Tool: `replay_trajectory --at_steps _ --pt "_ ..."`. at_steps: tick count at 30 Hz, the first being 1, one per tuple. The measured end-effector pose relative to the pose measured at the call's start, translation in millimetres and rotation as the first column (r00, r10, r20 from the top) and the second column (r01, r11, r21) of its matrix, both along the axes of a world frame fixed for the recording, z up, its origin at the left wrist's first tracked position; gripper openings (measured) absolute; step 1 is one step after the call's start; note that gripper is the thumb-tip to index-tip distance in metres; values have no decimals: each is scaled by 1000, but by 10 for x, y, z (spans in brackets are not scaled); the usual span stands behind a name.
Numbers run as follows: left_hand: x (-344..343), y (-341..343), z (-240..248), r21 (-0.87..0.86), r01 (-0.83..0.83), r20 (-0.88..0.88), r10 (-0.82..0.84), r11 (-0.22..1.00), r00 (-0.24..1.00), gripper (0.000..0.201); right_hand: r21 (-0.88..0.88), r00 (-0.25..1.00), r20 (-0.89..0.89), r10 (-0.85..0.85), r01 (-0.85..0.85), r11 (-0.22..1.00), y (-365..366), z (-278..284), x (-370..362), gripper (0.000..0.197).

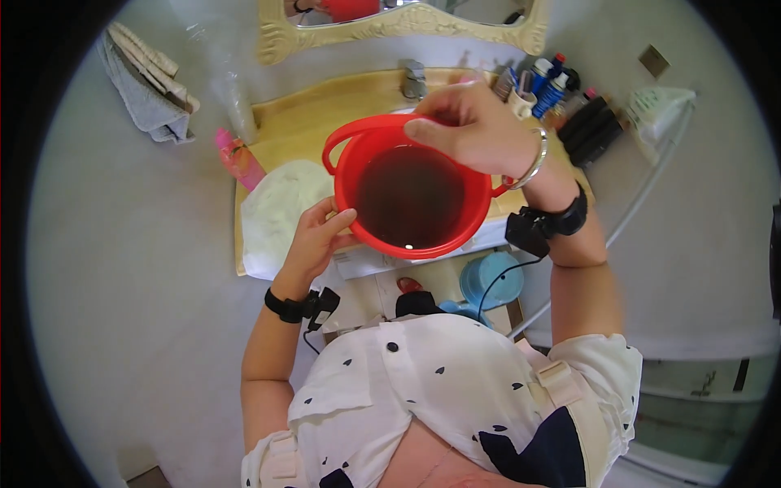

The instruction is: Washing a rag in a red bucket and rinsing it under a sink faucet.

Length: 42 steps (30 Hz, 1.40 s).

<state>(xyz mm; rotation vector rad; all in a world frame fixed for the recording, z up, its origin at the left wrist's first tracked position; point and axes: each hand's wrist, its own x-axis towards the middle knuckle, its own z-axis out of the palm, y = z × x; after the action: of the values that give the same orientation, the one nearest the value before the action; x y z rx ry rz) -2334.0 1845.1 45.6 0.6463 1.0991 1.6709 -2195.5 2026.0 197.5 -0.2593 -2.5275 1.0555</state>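
Note:
I hold a red plastic bucket (pixel 348 183) over a yellowish washbasin counter (pixel 293 114), its mouth facing up at me. Dark, brownish liquid (pixel 411 195) lies inside, with a small white speck near its lower edge. My left hand (pixel 316 236) is closed on the bucket's left side, thumb by the rim and fingers partly hidden behind the wall. At the far side, my right hand (pixel 468 122) is closed at the top of the bucket, where the curved red handle meets its fingers. The bucket and right arm cover most of the basin.
A metal faucet (pixel 414 80) stands behind the bucket. White cloth or plastic (pixel 285 207) and a pink bottle (pixel 237 159) are at left. Several bottles (pixel 551 91) and a white cup (pixel 521 103) crowd the right. Blue basins (pixel 492 278) sit below; towels (pixel 150 85) hang left.

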Motion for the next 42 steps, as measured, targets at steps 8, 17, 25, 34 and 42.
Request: replay_trajectory --at_steps 8,17,25,34,42 --pt "-16 855 -18 -81 -215 81 222 973 972 46 -41 917 145 372 -370 928 972 37 -118 22" --pt "-4 1244 58 -79 -319 188 328 945 926 38 -238 349 703 620 -706 667 1880 -680 -753 41" --pt "-31 850 48 -177 -281 171 311 943 935 32 -218 -105 971 213 -747 628 1091 -1161 -1282 67" --pt "-165 1160 232 -97 -290 266 306 952 914 7 -163 314 812 493 -688 707 1647 -972 -1210 53" --pt "137 2878 745 -109 -369 218 384 923 897 12 -229 780 412 471 -411 882 3814 -517 -343 35"
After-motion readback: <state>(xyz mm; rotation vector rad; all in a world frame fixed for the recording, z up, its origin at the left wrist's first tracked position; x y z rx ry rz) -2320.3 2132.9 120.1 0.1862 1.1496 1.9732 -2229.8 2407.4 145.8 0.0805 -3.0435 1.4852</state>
